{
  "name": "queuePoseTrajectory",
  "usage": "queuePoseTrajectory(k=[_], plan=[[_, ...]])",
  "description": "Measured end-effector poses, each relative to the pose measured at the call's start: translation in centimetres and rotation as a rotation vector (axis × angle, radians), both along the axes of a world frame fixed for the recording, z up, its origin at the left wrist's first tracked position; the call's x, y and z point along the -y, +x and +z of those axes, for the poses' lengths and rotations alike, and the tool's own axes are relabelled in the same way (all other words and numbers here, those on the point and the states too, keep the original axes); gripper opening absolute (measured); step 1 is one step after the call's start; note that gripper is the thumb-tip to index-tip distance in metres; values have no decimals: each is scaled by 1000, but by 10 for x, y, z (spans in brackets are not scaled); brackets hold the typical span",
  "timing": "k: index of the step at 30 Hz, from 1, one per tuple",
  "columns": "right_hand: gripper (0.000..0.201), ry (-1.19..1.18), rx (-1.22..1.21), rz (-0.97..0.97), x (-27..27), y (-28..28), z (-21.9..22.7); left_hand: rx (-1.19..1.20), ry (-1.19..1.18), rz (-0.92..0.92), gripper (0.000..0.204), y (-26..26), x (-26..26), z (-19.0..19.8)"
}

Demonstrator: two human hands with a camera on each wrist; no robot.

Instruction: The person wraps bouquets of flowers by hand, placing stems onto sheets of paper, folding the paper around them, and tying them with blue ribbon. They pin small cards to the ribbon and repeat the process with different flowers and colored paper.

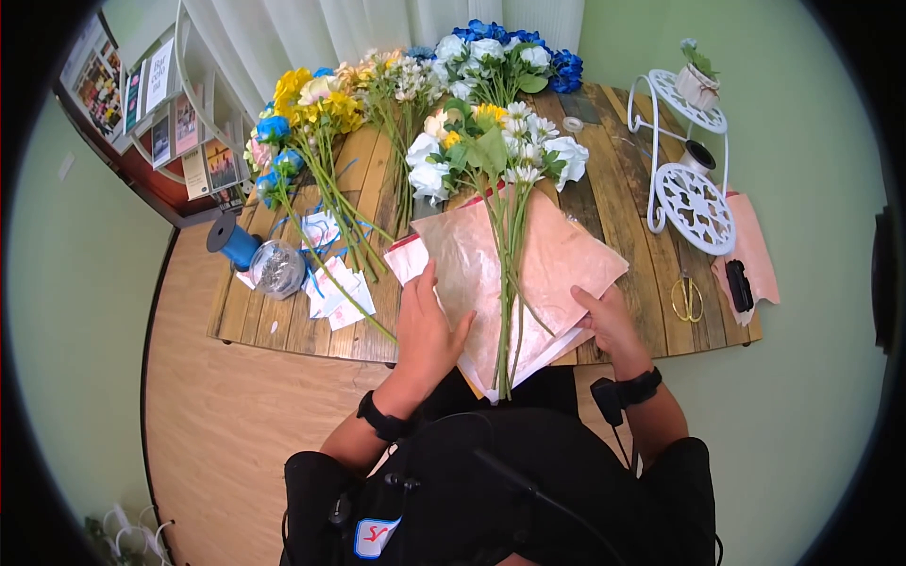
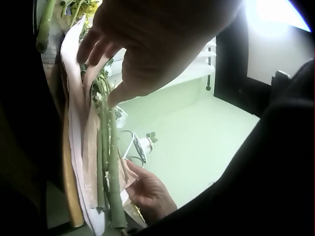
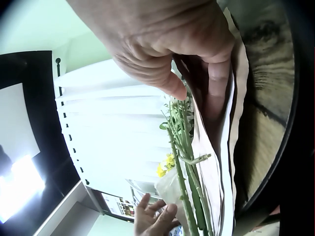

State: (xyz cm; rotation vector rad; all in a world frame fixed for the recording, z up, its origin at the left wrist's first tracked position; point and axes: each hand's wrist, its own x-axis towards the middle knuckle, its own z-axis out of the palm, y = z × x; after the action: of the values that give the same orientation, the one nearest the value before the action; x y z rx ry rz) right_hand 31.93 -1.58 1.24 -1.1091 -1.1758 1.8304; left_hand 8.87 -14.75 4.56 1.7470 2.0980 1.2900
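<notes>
- The near end of the flower bouquet (image 1: 508,274) points at the person's black top (image 1: 510,472); its green stems lie lengthwise on the pink wrapping paper (image 1: 576,259), their cut ends at the paper's near corner
- The left hand (image 1: 427,330) is at the paper's left side, fingers fairly straight, thumb set wide of them towards the stems; whether it touches the paper I cannot tell
- The right hand (image 1: 615,332) pinches the paper's right edge, thumb above, fingers beneath the sheets
- Gold-handled scissors (image 1: 687,300) lie to the right on the wooden table (image 1: 604,132); to the left are white cards (image 1: 342,300), a clear container (image 1: 277,270) and a blue ribbon spool (image 1: 233,241)
- The bouquet's white and yellow blooms spread at the paper's far end; a white two-tier stand (image 1: 696,208) is to their right
- Yellow and blue flowers (image 1: 321,106) lie at far left; blue and white flowers (image 1: 491,58) lie near the white curtain (image 1: 377,24)
</notes>
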Motion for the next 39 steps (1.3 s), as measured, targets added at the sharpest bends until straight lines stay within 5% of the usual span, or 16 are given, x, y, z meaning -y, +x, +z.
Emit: queuePoseTrajectory(k=[1, 2, 4, 6, 10, 27, 29, 31, 34, 37, 39], plan=[[41, -2, 2, 2, 0, -1, -3, -390, 204, 47, 76, 0, -2, 2], [41, 16, -7, -5, 0, -2, -7, -388, 202, 49, 76, 1, -7, 5], [41, 30, -12, -5, 3, -5, -9, 117, -215, -154, 81, 5, -24, 11], [38, 66, -56, -34, 7, -10, -7, 196, -436, -114, 92, 8, -53, 8], [35, 76, -9, 9, 9, -11, -6, 306, -375, -327, 109, 19, -82, -8], [32, 383, 123, 15, 9, 4, -39, 387, -372, -321, 97, 15, -87, -12], [32, 301, 190, 67, 15, 3, -11, 358, -332, -324, 94, 13, -84, -6], [33, 213, 257, 124, 16, 3, 3, 246, -410, -192, 76, 4, -76, 9], [33, 318, 402, 20, 6, 6, 9, -312, 45, 124, 55, -28, -57, -3], [30, 372, 393, -155, -3, 3, 8, -396, -131, 254, 47, -68, -41, -7], [28, 683, 246, -203, -14, 0, -7, -299, -231, 226, 44, -84, -39, -11]])
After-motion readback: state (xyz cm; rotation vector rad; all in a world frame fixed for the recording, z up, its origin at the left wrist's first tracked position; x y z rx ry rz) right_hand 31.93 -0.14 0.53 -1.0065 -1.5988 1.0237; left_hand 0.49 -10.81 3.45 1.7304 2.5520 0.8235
